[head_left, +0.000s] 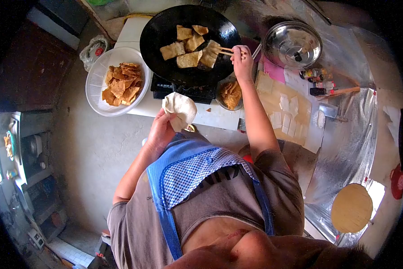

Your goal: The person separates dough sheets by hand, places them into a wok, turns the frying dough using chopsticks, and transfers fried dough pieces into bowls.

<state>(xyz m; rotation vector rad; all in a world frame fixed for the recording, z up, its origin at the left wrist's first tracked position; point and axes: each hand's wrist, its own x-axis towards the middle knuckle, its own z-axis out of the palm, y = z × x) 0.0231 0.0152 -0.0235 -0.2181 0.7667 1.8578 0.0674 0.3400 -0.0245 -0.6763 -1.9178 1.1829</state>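
My right hand (243,64) is closed around wooden chopsticks (225,50). Their tips meet a pale fried dough piece (209,54) at the right side of the pieces in the black wok (161,74). Several other golden dough pieces (189,59) lie in the wok. In front of the wok, my left hand (162,130) grips a white, limp, rounded sheet (180,110) by its edge; I cannot tell whether it is dough or cloth. A white plastic basket (94,96) holding browned fried pieces (122,84) stands left of the wok.
A small bowl of fried pieces (230,95) sits near my right forearm. To the right are a board (266,99) with pale cut dough pieces (288,123), a cleaver (329,110), seasoning bottles (315,73) and a steel basin (277,33). The induction cooker (163,86) shows below the wok.
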